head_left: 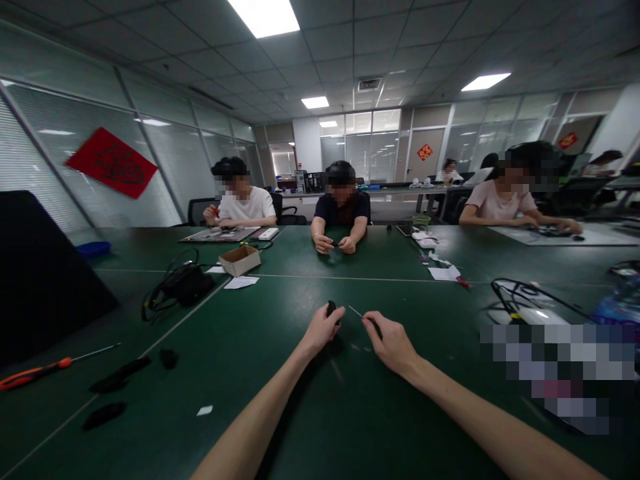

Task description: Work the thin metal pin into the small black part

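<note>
Above the green table (250, 393), my left hand (321, 331) is closed around a small black part (333, 309), whose top shows past the thumb; its kind is too small to make out. To the right, my right hand (393, 340) pinches a slim tool with a thin metal shaft (355, 311), probably a small screwdriver. That shaft points up and left toward the black part, with a small gap between them. Fingers hide most of the tool's handle. A few faint small bits lie on the table between my hands.
An orange-handled screwdriver (55, 365), several black pieces (120, 377) and a white scrap (205, 411) lie left. Farther off are a cardboard box (241, 261) and a black cabled device (187, 285). Cables (520, 287) lie right. A co-worker's hands (334, 245) are opposite.
</note>
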Demonstrator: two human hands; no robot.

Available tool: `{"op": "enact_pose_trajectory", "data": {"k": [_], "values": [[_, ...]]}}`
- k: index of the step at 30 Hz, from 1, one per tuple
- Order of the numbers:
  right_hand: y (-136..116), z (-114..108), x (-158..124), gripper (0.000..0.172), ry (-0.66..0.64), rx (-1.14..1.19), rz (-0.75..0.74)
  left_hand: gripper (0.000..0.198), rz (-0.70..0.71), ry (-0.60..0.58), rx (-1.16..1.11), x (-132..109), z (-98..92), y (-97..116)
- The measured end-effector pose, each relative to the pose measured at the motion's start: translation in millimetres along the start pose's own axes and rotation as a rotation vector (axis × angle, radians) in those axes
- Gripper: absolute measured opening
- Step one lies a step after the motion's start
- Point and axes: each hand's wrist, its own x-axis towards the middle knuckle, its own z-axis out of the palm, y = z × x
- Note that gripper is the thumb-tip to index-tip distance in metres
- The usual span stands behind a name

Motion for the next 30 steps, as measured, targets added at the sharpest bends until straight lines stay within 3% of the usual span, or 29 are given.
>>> {"op": "enact_pose_trajectory", "data": {"k": [3,8,13,20,25,30], "values": [[1.3,-0.6,0.8,0.025,0.003,0.003,0.015,0.028,0.039,0.001,0.076,-2.3,1.8,0.9],[0.4,-1.5,0.6,0.024,0.032,-0.014,0.043,0.044,0.039,0.048,0.152,-2.9,1.8,-3.1],[-0.6,-1.8,0.2,0.026,0.074,-0.027,0.083,0.044,0.057,-0.052,0.191,-4.7,2.6,2.9],[1.7,-2.1,0.2,0.03,0.021,-0.019,0.075,0.035,0.226,-0.229,0.352,-10.8,5.4,21.9],[0.2,-1.2,-1.3,0.031,-0.107,-0.028,-0.018,0.039,0.163,-0.168,0.313,-11.4,4.7,18.4],[0.8,-0.6,-1.6,0.034,-0.134,-0.028,-0.029,0.038,0.162,-0.204,0.3,-8.9,4.4,15.6]]}}
